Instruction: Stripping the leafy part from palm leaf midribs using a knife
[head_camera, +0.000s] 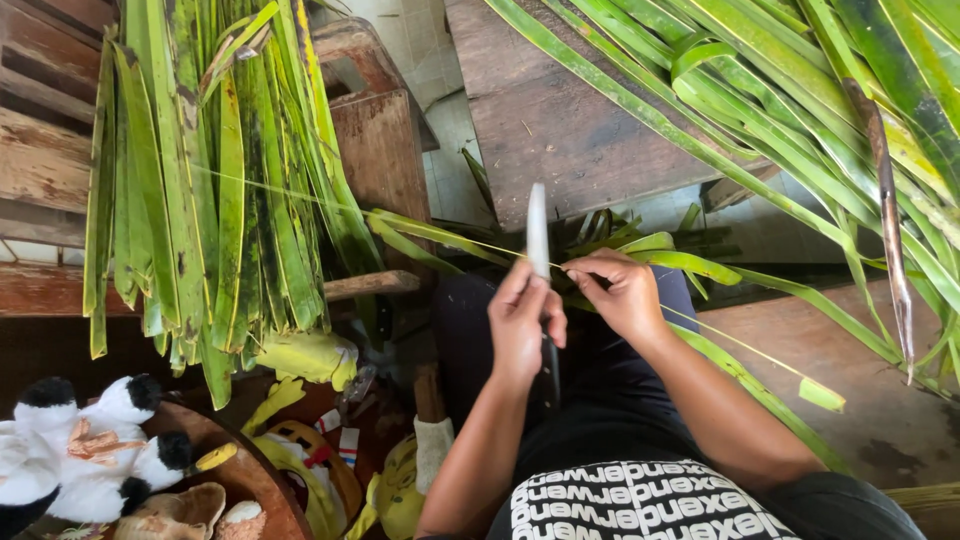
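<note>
A round wooden bowl (245, 480) at lower left holds plush toys (80, 445). Cut green leaf strips (210, 190) drape over a wooden bench (40, 150); a tabletop (560, 110) stands ahead. The left hand (520, 320) is clamped on an upright knife (538, 240); the right hand (625, 293) pinches a thin pale-green palm leaf midrib (500, 250) against the blade.

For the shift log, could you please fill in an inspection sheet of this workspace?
Surface: worn wooden bench, mostly bare.
Job's things: knife, blade up; thin leaf rib; long green leaf.
Clutter: stripped leaves hung on wooden rail; plush toy; yellow bags.
Hands: left hand grips the knife; right hand pinches the leaf at the blade.
Cables: nothing seen.
Surroundings: palm fronds at right; tiled floor.
</note>
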